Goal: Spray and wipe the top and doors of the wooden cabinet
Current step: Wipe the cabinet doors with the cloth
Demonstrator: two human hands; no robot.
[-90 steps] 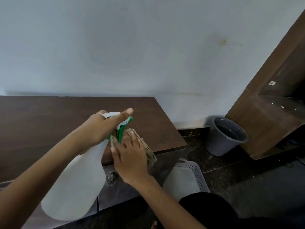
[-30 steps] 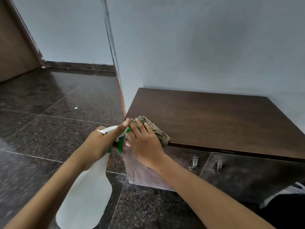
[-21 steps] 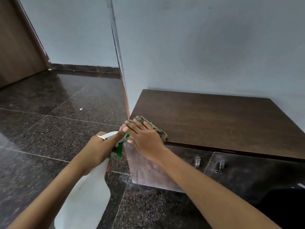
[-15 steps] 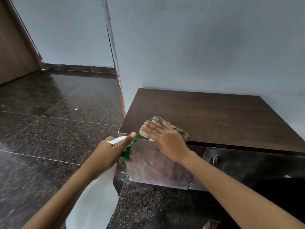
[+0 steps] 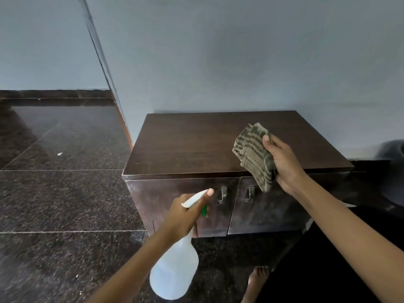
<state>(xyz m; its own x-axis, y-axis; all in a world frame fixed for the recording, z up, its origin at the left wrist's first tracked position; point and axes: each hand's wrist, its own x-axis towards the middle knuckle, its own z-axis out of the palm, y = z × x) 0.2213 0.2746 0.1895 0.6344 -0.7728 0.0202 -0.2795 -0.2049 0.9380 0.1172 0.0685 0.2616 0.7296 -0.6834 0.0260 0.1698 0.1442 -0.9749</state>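
Observation:
A low dark wooden cabinet (image 5: 192, 145) stands against the wall, with two front doors (image 5: 181, 206) and metal handles (image 5: 223, 194). My left hand (image 5: 185, 215) grips a white spray bottle (image 5: 175, 265) with a green trigger, its nozzle pointing at the left door. My right hand (image 5: 284, 165) holds a folded striped grey-brown cloth (image 5: 254, 154) lifted in the air above the right front part of the cabinet top, clear of the wood.
A dark polished granite floor (image 5: 61, 193) spreads to the left. A wall corner (image 5: 105, 68) rises left of the cabinet. A grey bucket (image 5: 393, 154) shows at the far right edge. My bare foot (image 5: 255, 281) is on the floor below.
My right hand has lifted the cloth off the front left edge of the cabinet top and carried it right and up. The view has pulled back, showing both doors. The bottle now faces the left door.

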